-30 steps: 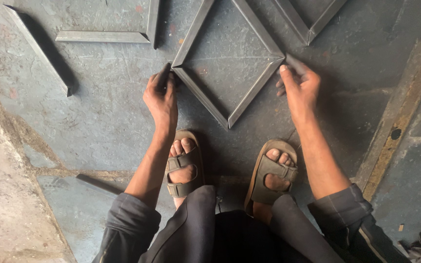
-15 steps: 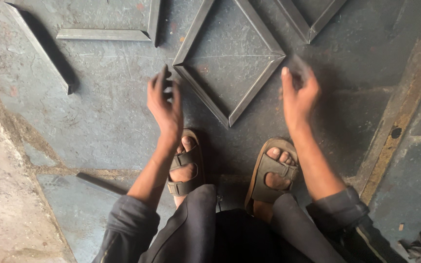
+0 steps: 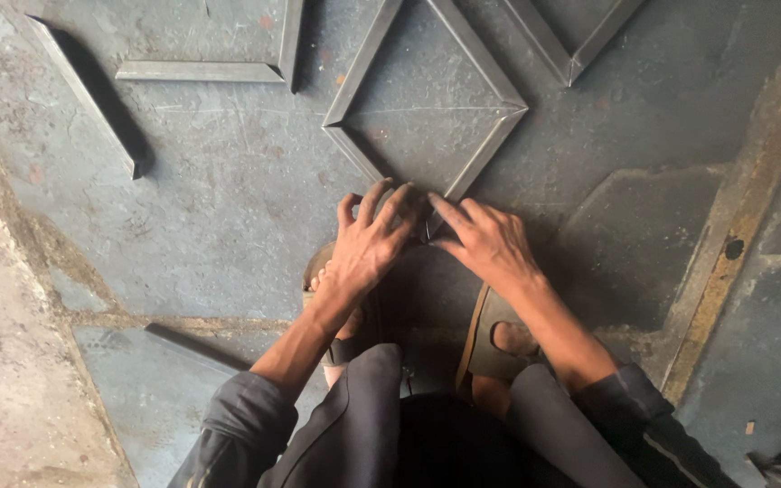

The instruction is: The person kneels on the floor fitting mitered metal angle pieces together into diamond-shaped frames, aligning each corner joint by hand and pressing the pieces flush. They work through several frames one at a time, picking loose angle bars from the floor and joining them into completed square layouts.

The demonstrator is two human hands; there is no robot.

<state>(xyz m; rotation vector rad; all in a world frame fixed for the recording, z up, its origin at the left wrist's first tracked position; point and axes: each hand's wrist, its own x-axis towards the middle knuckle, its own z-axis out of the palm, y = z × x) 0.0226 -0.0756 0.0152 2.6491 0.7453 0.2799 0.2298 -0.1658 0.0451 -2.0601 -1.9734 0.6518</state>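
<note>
A diamond-shaped frame (image 3: 427, 99) of grey metal angle bars lies flat on the floor just beyond the person's sandalled feet, its near corner under both hands. The left hand (image 3: 368, 244) has its fingers spread over that corner; the right hand (image 3: 485, 239) presses its fingers together against it from the right. The floor (image 3: 228, 208) is worn, blue-grey steel plate, with loose bars (image 3: 88, 95) far left. Half a second earlier both hands were lifted apart at the frame's side corners; now they meet at the near one.

Loose angle bar (image 3: 92, 99); L-frame (image 3: 219, 68); sandals (image 3: 490, 348)
</note>
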